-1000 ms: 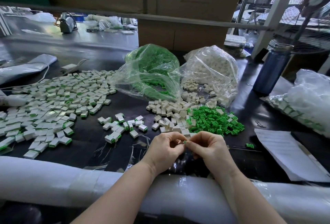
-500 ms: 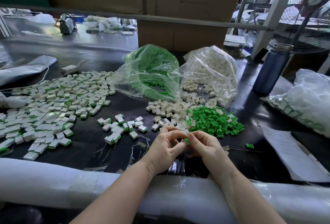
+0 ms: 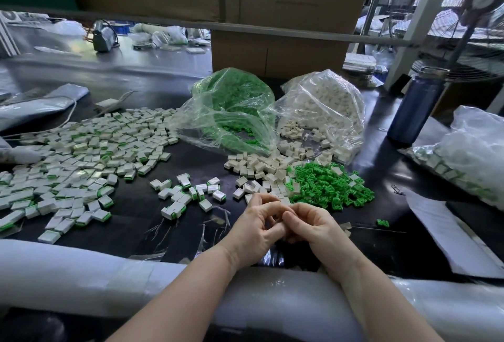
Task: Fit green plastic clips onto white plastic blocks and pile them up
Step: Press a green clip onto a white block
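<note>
The left hand point(image 3: 255, 228) and the right hand point(image 3: 313, 228) meet fingertip to fingertip just above the near edge of the black desk point(image 3: 136, 205), fingers of both curled inward toward each other. Whatever they pinch between them is hidden by the fingers, so I cannot tell what either hand holds.

Just beyond the hands lies a loose heap of bare white blocks point(image 3: 261, 168), touching a heap of green clips point(image 3: 330, 189) on its right. A single green clip point(image 3: 382, 222) lies apart, right of the right hand. Left of the hands sits a small cluster of finished blocks with green clips fitted point(image 3: 185, 195), and farther left a wide spread of finished pieces point(image 3: 76, 159) covers the desk.

Behind the heaps, two clear plastic bags lie open: one with green clips point(image 3: 231, 110), one with white blocks point(image 3: 321, 112). A dark blue bottle point(image 3: 416, 107) stands upright at the right, near a sheet of paper point(image 3: 447, 230) and another bag of finished pieces point(image 3: 469, 156).
</note>
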A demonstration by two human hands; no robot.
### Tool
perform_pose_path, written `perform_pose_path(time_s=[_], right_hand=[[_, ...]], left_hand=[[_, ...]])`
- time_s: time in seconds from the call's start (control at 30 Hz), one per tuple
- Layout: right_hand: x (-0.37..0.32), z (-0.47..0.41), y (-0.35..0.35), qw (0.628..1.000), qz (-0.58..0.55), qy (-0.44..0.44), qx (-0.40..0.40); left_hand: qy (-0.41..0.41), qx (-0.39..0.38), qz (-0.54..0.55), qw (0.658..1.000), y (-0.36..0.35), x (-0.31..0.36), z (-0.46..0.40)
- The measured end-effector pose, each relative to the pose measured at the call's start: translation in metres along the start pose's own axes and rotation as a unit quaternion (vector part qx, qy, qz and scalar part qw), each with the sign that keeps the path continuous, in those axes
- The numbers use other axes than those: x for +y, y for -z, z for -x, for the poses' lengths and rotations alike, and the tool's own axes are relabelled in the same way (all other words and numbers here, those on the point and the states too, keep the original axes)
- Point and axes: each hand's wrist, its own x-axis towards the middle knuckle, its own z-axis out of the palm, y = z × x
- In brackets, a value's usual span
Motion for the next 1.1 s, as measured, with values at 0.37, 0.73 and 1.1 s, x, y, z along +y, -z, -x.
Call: perform_pose_path(time_s=[0.37, 0.73, 1.1], right_hand=[[-0.0009, 0.0015, 0.0018, 1.0, 0.014, 0.012, 0.002], [-0.0012, 0.0014, 0.0018, 0.998, 0.049, 0.016, 0.024], [-0.0068, 0.0044, -0.0014, 0.999, 0.016, 0.031, -0.003]], left_hand=[[0.0, -0.016, -0.009, 1.0, -0.002, -0.0031, -0.0014], [0.014, -0.044, -0.047, 0.998, -0.0032, -0.004, -0.0012], [0.009, -0.041, -0.045, 0.998, -0.0021, -0.0044, -0.0015]])
